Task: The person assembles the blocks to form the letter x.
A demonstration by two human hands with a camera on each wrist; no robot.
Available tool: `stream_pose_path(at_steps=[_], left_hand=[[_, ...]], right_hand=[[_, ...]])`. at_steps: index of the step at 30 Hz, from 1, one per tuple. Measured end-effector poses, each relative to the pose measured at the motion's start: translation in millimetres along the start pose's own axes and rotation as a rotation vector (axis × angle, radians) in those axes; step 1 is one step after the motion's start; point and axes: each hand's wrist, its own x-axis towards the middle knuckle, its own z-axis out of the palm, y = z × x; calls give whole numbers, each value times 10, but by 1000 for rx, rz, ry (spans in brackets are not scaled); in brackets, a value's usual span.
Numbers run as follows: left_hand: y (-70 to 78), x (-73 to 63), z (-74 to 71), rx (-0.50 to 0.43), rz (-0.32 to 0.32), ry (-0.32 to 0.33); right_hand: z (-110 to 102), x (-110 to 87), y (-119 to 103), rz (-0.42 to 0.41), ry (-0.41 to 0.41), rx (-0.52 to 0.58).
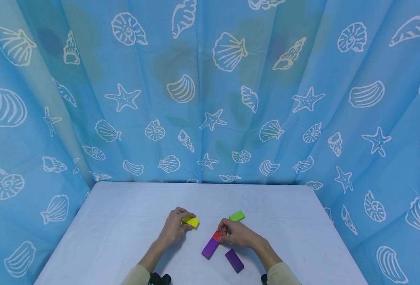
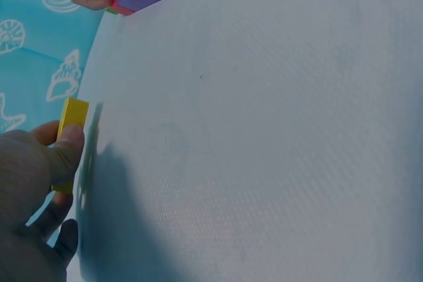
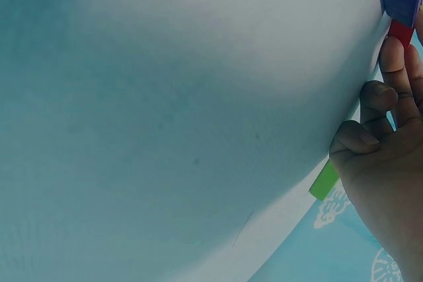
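Observation:
On the left of the table, my left hand pinches a yellow block between thumb and fingers. The left wrist view shows the thumb along one face of the yellow block. Right of it, my right hand grips a small red block with thumb and fingertips. That red block is end to end with a purple block, in line with it. In the right wrist view, the fingertips are right at the red block, partly hiding it.
A green block lies just beyond my right hand. Nearer to me, a dark purple block rests on the white table. A blue curtain with white shell prints hangs behind and at both sides.

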Motion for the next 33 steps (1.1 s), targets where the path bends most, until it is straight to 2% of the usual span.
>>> stream_pose_path(at_steps=[16, 25, 33], left_hand=[[78, -10, 11, -25, 66, -56], [119, -23, 51, -22, 97, -71], [127, -29, 98, -28, 110, -115]], right_hand=[[2, 26, 1, 46, 0, -15], [9, 33, -5, 59, 5, -23], [18, 39, 9, 59, -4, -20]])
